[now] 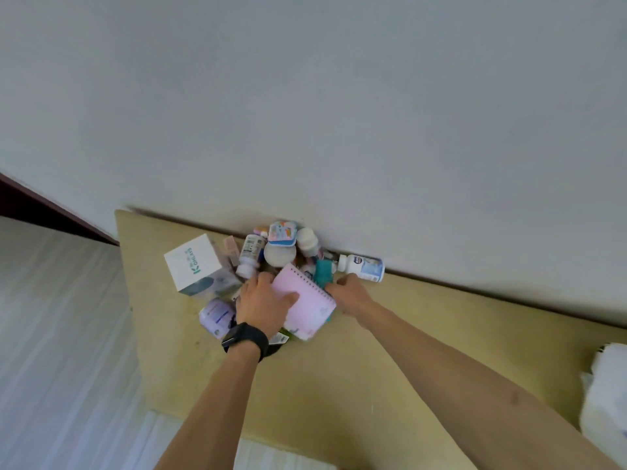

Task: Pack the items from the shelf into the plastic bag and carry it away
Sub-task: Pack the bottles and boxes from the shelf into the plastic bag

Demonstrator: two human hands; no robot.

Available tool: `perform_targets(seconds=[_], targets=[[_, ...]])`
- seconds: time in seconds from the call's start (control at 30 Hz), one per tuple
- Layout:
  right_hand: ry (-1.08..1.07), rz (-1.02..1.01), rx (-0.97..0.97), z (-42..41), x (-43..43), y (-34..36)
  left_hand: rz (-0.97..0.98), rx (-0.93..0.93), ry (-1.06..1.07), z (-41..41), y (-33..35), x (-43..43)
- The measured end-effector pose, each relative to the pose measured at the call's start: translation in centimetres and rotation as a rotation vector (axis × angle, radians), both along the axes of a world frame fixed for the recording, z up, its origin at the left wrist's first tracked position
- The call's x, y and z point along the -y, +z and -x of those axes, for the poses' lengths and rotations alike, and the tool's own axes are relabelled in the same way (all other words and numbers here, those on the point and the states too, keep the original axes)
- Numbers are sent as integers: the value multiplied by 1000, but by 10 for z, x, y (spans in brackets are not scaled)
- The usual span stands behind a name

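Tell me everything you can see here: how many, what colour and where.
shelf: one, tan, against the wall
box: one, white with green lettering, left of the pile
notebook: one, pink, spiral-bound, front of the pile
lying bottle: one, white, right of the pile
labelled bottle: one, white, behind the left hand
teal item: one, mid-pile
plastic bag: one, white, right edge
watch: one, black, left wrist
left hand: grips the notebook
right hand: beside the teal item, grip unclear
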State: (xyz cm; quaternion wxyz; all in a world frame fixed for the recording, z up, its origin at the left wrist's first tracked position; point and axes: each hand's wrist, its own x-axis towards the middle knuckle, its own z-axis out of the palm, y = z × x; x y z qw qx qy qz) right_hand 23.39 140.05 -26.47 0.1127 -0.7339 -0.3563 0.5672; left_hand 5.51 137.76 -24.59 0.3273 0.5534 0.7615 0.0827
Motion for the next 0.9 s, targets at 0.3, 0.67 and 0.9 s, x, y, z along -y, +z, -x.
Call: perform_targets(seconds=[0.3,0.67,0.9], targets=[[-98,-25,-49,-3,-12,-11,-175,502,310,8,61,25],[177,-178,146,17,24,-12,-376,541,777,60,96,90],[-307,-199,-128,-85,85,43,-283,649,679,-29,102,95]])
